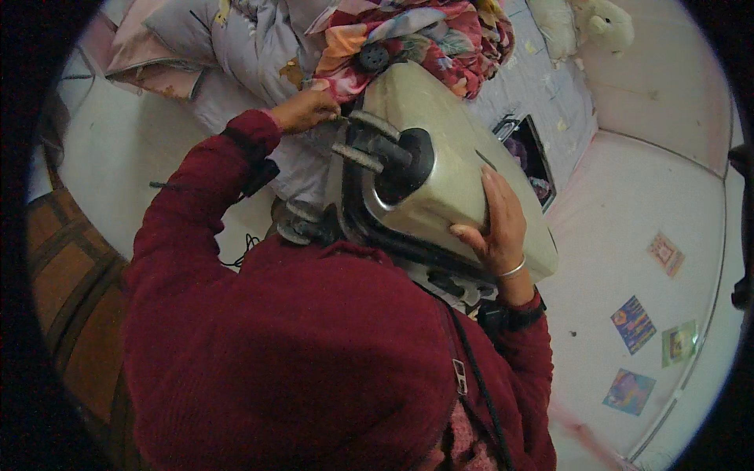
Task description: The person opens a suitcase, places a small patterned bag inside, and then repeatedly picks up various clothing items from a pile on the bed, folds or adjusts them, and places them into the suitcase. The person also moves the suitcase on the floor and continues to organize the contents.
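Observation:
A cream hard-shell suitcase [447, 176] lies tilted before me, its double caster wheels [371, 141] pointing left. My left hand [309, 110] has its fingers pinched together just left of the upper wheel; whether something thin is between them cannot be told. My right hand [500, 226] lies spread on the suitcase's shell, thumb apart from the fingers, with a bangle at the wrist. A second wheel pair [300, 224] shows at the suitcase's lower left corner, close to my maroon jacket. Behind the case lies a bunched floral cloth [412, 35] with a dark round disc with holes [374, 57] on it.
A bed with a grey patterned sheet [548, 88] holds a grey quilt [253, 47], a pink pillow [159, 76] and a cream plush toy [607, 26]. An open dark-edged case or box [539, 159] with cloth inside lies right of the suitcase. Stickers [633, 324] dot the pale wall.

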Motion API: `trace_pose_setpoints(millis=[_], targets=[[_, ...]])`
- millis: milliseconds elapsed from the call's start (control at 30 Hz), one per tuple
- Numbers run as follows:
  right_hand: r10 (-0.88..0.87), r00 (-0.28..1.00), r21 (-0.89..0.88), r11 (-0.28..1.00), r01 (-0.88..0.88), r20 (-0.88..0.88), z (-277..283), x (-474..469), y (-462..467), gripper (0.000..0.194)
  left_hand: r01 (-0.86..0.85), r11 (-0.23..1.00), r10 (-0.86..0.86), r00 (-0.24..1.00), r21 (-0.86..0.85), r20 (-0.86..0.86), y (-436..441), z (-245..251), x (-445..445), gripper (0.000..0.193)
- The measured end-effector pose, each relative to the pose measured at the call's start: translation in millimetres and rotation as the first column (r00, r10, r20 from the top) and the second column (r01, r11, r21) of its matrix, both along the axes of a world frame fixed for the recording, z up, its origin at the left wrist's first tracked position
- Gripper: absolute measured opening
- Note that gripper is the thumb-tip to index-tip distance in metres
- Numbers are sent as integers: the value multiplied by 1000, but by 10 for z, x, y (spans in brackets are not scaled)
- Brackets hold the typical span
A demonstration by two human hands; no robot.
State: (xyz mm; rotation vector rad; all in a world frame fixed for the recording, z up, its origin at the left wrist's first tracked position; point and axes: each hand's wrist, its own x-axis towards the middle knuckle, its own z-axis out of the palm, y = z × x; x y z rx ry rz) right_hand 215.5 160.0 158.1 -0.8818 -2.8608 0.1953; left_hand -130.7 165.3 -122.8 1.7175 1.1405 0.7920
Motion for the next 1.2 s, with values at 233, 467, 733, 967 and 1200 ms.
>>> trace_pose_setpoints(millis=[233,467,733,967,1200], targets=[[-4,1000,-2,1000,4,0,8,-16,7,82,-58,997,62,994,-52,85,417,-450,214,20],[-23,1000,-12,1000,23,-1,-7,-12,15,83,-107,992,105,994,-68,-27,374,-583,182,14],[-38,999,-24,999,37,-12,-25,12,-39,80,-432,884,404,899,-179,-172,470,-838,217,61],[-58,996,-39,998,55,-65,-64,131,-75,73,-151,963,151,988,-225,-17,572,-735,175,48],[-467,752,-444,858,258,-465,-108,869,-82,47,-53,977,60,998,-207,29,-185,412,-334,42]])
